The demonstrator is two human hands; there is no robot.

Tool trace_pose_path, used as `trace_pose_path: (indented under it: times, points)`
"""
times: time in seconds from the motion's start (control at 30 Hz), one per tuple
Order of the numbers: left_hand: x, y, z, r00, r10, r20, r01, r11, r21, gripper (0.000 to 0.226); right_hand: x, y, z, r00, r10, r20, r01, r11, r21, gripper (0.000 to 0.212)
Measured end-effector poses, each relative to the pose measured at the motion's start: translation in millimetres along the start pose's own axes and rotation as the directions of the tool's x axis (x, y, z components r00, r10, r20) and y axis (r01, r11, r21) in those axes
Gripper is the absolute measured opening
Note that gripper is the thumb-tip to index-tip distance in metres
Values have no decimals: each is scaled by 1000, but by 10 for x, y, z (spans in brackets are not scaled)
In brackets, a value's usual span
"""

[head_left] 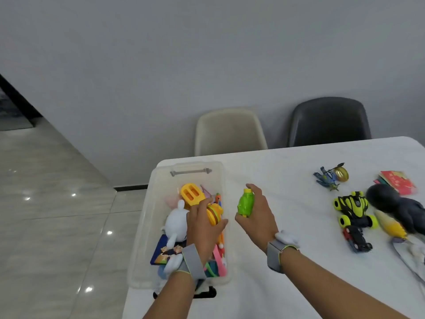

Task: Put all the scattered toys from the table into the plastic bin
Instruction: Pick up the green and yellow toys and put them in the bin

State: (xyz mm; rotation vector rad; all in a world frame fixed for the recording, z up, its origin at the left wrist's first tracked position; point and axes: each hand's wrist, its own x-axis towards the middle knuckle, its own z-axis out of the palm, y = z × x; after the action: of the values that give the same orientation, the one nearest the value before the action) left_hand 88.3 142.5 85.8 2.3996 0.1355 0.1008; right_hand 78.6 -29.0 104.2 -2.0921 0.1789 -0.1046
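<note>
White counter [287, 226], grey wall behind. Clear rectangular plastic bin [147, 226] at its left end, toys inside. Left hand [204, 226] over bin, grasping orange toy burger [215, 214]. Right hand [257, 217] beside bin, grasping green plastic bottle toy [246, 203]. Yellow-black toy car [355, 210] lies right.

Left hand [203, 223] gripping, right hand [255, 215] gripping, forearms extended

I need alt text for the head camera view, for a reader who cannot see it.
A person's left hand holds a toy burger over a clear plastic bin of toys, while the right hand grips a green toy bottle beside it. More toys, including a yellow-black car, lie to the right on the white table.
</note>
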Motion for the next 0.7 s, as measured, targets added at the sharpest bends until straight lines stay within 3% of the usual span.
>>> trace_pose_path:
  times: [0.17,0.3,0.53,0.7]
  points:
    - [-121,-493,-292,998,-57,-20,58,997,57,64,-163,-256,527,991,-93,91,102,990,-102,76]
    - [-254,-761,-414,993,-115,-17,115,993,36,62,-292,-346,858,967,-229,113,255,874,-412,78]
    - [-317,-936,-417,951,-134,278,69,970,231,70,-444,8,1031,888,-377,264,446,565,-694,81]
    - [-321,-955,-378,912,-122,393,3,957,290,72,-477,53,1032,861,-396,319,496,512,-701,84]
